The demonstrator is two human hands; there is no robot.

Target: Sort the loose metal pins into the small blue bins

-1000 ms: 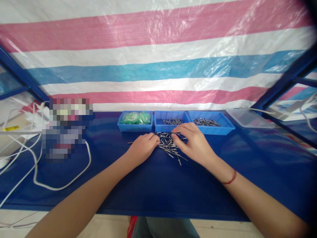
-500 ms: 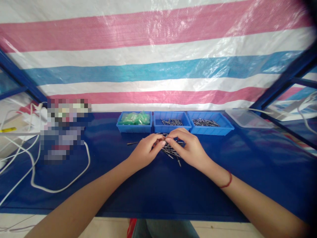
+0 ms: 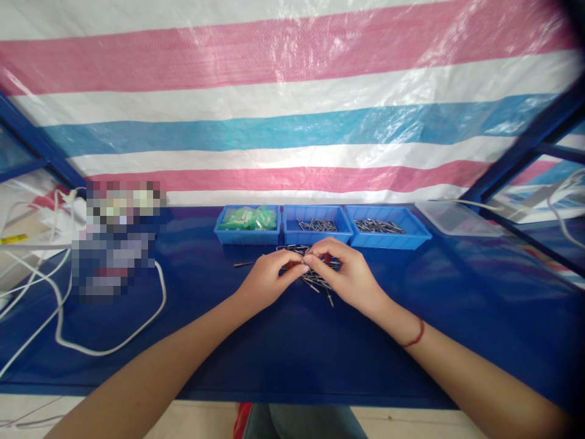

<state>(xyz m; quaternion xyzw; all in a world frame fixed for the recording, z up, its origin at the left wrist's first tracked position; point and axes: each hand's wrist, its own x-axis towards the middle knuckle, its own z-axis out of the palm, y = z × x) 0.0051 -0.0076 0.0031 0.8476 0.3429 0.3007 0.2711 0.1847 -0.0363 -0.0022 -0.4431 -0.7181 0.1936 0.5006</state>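
My left hand [image 3: 269,277] and my right hand [image 3: 345,268] meet fingertip to fingertip over a loose pile of thin metal pins [image 3: 315,281], which look like rivets. Both are closed in a pinch, thumbs against forefingers. Whatever lies between the fingertips is too small and covered to make out. One separate pin [image 3: 243,264] lies left of the pile, beside my left hand. Part of the pile is hidden beneath the fingers.
Behind my hands stand three blue bins: one with green packets [image 3: 251,218], one with pins [image 3: 317,225], another with pins [image 3: 379,227]. A clear plastic lid [image 3: 457,218] lies at right. White cables [image 3: 105,352] and blurred-out items occupy the left of the blue table [image 3: 292,353].
The fingertips of both hands have drawn slightly closer together. My right hand has shifted a little to the left; the pile and bins look the same.
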